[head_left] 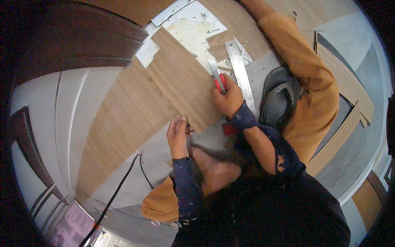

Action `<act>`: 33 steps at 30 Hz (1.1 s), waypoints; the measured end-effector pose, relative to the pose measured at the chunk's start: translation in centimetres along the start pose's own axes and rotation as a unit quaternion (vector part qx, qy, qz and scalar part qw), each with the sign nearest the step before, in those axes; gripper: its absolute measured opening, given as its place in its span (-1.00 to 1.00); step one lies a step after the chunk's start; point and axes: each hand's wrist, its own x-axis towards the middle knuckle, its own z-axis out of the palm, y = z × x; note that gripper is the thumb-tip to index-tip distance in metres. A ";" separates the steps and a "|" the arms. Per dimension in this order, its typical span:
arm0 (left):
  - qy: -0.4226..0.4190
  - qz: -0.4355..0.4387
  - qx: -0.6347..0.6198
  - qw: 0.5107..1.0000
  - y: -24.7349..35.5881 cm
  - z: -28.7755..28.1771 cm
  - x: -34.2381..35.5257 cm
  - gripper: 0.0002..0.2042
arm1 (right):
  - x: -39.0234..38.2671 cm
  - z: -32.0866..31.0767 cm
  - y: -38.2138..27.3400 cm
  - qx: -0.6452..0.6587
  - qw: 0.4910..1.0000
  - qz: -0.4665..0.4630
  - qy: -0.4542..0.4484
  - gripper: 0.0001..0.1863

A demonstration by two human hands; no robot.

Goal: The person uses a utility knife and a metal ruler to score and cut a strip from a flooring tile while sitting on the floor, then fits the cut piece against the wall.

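My right hand (229,96) is closed around a red-handled utility knife (221,82), its blade pointing away from me above a wood-look floor plank (181,78). At the plank's near end, my left hand (178,133) grips the edge with thumb and fingers, partly hidden from view. The plank lies over or against other wood-look flooring (123,111); which of the two I cannot tell. A steel ruler (240,74) rests just right of the knife. Beyond it is a small cut piece of plank (217,46).
An orange-trousered leg (317,90) bends along the right, beside a dark sandal (280,101). Several more planks (345,74) lie farther right. A black cable (119,185) crosses the lower left. A dark brown door (82,37) stands at upper left, near a debris-strewn white board (193,24).
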 end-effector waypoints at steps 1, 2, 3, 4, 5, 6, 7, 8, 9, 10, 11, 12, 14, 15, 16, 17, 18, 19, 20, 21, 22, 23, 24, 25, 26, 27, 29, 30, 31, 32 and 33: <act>-0.003 0.005 -0.014 1.000 -0.2 -0.3 -0.3 -0.57 | -0.3 0.0 -0.2 0.030 0.999 0.025 -0.007 -0.58; 0.000 0.002 -0.013 1.000 -0.2 -0.7 -0.3 -0.57 | -0.5 0.3 0.2 0.031 0.999 0.028 -0.010 -0.58; -0.013 0.010 -0.015 1.000 0.0 -0.8 -0.3 -0.57 | -0.4 0.5 0.6 0.015 1.000 -0.004 -0.003 -0.58; -0.025 0.017 -0.016 0.999 0.2 -0.9 -0.3 -0.57 | -0.3 0.7 1.1 0.001 0.999 -0.036 0.005 -0.58; -0.023 0.014 -0.011 1.000 0.4 -0.9 -0.3 -0.57 | -0.2 0.6 1.6 -0.013 1.000 -0.019 -0.011 -0.55; -0.017 0.007 0.013 1.000 0.9 -0.8 -0.4 -0.56 | -0.2 0.5 1.6 -0.005 1.000 -0.010 -0.015 -0.55; -0.010 0.000 0.041 0.999 1.3 -1.1 -0.6 -0.56 | -0.4 0.7 1.5 -0.030 0.999 -0.016 -0.016 -0.51; -0.003 -0.003 0.057 0.998 1.6 -1.1 -0.6 -0.56 | -0.5 0.8 1.5 -0.053 0.998 -0.022 -0.016 -0.46; -0.019 0.007 0.087 0.996 2.2 -0.6 -0.6 -0.56 | -0.2 0.2 1.8 -0.095 0.995 -0.005 -0.020 -0.44; -0.030 0.017 0.118 0.992 2.5 -0.6 -0.5 -0.56 | -0.1 0.5 1.9 -0.080 0.997 -0.017 0.002 -0.44; -0.003 0.047 0.158 0.986 2.4 -0.5 -0.3 -0.55 | -0.3 0.4 2.3 -0.104 0.994 -0.017 -0.011 -0.46; -0.002 0.042 0.186 0.982 2.2 -0.7 0.2 -0.55 | -0.2 -0.2 1.5 -0.132 0.991 -0.013 -0.025 -0.49; -0.004 0.080 0.232 0.969 2.2 -0.8 0.7 -0.53 | 0.1 -0.9 1.2 -0.105 0.994 -0.021 -0.023 -0.49; -0.007 0.076 0.258 0.963 2.5 -1.1 0.9 -0.53 | 0.1 -1.0 1.4 -0.099 0.994 -0.049 -0.025 -0.50; 0.007 0.065 0.235 0.970 2.5 -0.6 1.1 -0.52 | 0.2 -1.3 1.7 -0.087 0.996 -0.031 -0.017 -0.50; 0.021 0.054 0.212 0.976 2.5 0.0 1.2 -0.51 | 0.5 -1.2 1.9 -0.088 0.995 -0.030 -0.034 -0.51; 0.020 0.051 0.229 0.972 2.5 0.2 1.2 -0.51 | 0.8 -0.9 2.0 -0.088 0.994 -0.034 -0.055 -0.52; 0.031 0.038 0.216 0.975 2.6 0.8 1.5 -0.51 | 0.9 -0.5 2.4 -0.085 0.994 -0.025 -0.059 -0.54; 0.043 0.025 0.202 0.978 2.5 1.4 1.8 -0.50 | 1.1 -0.4 2.8 -0.077 0.996 -0.013 -0.053 -0.54; 0.033 0.018 0.212 0.976 2.2 2.7 1.8 -0.50 | 1.3 -1.0 3.1 -0.067 0.995 0.002 -0.068 -0.54; 0.056 0.013 0.227 0.972 2.5 2.8 1.8 -0.48 | 1.2 -0.7 2.6 -0.044 0.995 0.009 -0.091 -0.54; 0.079 0.009 0.240 0.968 2.8 2.8 1.7 -0.46 | 1.0 -0.6 2.1 -0.027 0.995 0.006 -0.093 -0.54; 0.078 0.006 0.250 0.965 2.8 3.2 1.4 -0.46 | 0.9 -0.8 2.0 -0.021 0.995 0.016 -0.092 -0.54; 0.081 -0.009 0.240 0.967 2.8 3.4 1.2 -0.46 | 0.7 -0.8 1.9 -0.020 0.995 0.029 -0.097 -0.55; 0.085 -0.024 0.229 0.969 2.8 3.5 1.0 -0.45 | 0.6 -0.8 1.7 -0.020 0.994 0.041 -0.102 -0.55; 0.088 -0.022 0.233 0.968 2.9 3.0 1.2 -0.45 | 0.7 -0.3 1.3 -0.014 0.994 0.041 -0.103 -0.55; 0.106 -0.008 0.208 0.972 2.6 1.9 2.0 -0.49 | 1.0 0.0 1.1 0.024 0.993 0.056 -0.101 -0.56; 0.109 -0.006 0.210 0.972 2.6 2.1 2.2 -0.49 | 1.2 -0.1 1.0 0.028 0.993 0.056 -0.103 -0.56; 0.118 -0.008 0.209 0.971 2.6 2.2 2.4 -0.51 | 1.3 -0.2 0.9 0.030 0.990 0.068 -0.116 -0.56; 0.127 -0.010 0.206 0.970 2.5 2.3 2.4 -0.53 | 1.4 -0.5 0.8 0.030 0.988 0.079 -0.129 -0.56; 0.127 -0.007 0.206 0.970 2.5 2.5 2.3 -0.53 | 1.4 -0.4 0.9 0.032 0.988 0.077 -0.128 -0.56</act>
